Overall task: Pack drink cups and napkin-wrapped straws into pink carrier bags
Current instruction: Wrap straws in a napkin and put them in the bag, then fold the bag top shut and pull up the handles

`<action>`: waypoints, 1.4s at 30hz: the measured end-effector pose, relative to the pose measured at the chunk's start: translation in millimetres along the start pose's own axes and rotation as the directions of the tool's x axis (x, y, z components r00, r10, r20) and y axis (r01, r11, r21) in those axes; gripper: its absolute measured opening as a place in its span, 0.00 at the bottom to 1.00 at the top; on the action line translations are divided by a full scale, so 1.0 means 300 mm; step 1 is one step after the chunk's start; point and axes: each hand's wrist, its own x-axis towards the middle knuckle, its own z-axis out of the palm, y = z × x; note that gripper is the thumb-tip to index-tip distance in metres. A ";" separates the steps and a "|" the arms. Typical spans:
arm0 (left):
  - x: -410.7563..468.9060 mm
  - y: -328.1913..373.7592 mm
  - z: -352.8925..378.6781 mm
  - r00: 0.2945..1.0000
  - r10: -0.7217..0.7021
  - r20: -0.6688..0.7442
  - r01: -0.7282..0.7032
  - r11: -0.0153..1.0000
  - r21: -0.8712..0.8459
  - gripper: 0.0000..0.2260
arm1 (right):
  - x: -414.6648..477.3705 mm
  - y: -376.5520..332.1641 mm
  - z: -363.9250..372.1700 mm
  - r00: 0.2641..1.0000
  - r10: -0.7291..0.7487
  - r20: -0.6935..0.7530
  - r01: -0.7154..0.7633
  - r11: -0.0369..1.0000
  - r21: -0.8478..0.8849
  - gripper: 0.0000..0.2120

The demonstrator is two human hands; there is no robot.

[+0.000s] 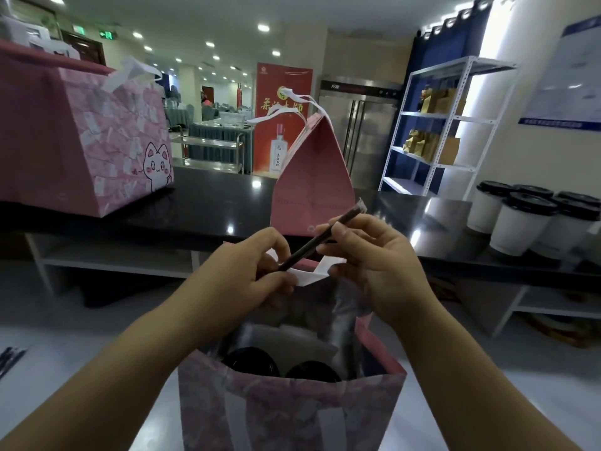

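An open pink carrier bag [292,408] stands right in front of me, foil-lined, with two black cup lids [250,362] showing inside. Above its mouth both hands hold a dark wrapped straw [320,239] laid over a white napkin [309,275]. My left hand [260,265] pinches the straw's lower end and the napkin. My right hand [370,255] pinches the straw near its upper end.
A folded pink bag [312,180] stands upright on the black counter [201,203] behind. A large pink cat-print bag [81,141] sits at the left. Several white cups with black lids [520,219] cluster at the right. A white shelf rack [445,125] stands beyond.
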 end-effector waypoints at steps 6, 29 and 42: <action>-0.007 -0.023 -0.008 0.997 0.044 -0.062 -0.044 0.999 -0.005 0.18 | -0.013 -0.037 -0.026 0.982 -0.182 -0.043 0.180 0.982 -0.053 0.07; -0.135 -0.151 -0.036 0.951 -0.029 -0.308 0.031 0.999 0.003 0.10 | -0.077 0.063 -0.070 0.945 -0.270 0.186 0.288 0.412 -0.864 0.06; -0.087 -0.184 -0.031 0.943 -0.081 -0.322 0.110 0.991 0.071 0.10 | -0.017 0.064 -0.102 0.976 -0.123 0.182 0.195 0.104 -0.975 0.22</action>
